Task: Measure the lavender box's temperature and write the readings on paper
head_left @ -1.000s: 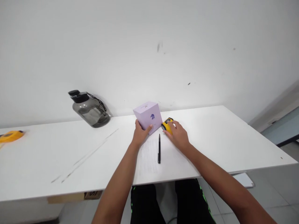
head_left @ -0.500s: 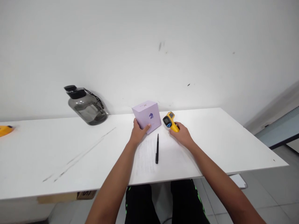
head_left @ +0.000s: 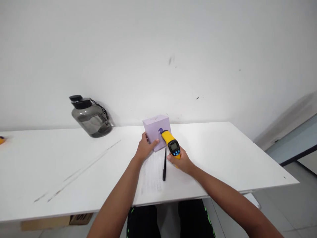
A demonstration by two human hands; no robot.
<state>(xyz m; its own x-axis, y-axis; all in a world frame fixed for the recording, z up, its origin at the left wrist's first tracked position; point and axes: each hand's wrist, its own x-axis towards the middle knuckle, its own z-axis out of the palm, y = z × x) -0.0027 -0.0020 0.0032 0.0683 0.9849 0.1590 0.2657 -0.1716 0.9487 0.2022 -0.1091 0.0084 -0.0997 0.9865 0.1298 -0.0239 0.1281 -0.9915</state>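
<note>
My left hand grips a lilac box by its lower left side, thumb across the front face. The box stands slightly tilted and bears a dark purple emblem. In my right hand is a yellow and black infrared thermometer, its nose pointing at the box front near the emblem. Whether the nose touches the box I cannot tell. Below them a black pen lies on a sheet of paper with faint writing.
A grey see-through water bottle with a black cap stands near the wall at the left. An orange object is cut off at the left edge. The white table has dark scratches. Under it is a cardboard box.
My right hand has swung the thermometer from beside the box round to its front face, turning its nose toward the emblem. My left hand still holds the box. The view has shifted slightly.
</note>
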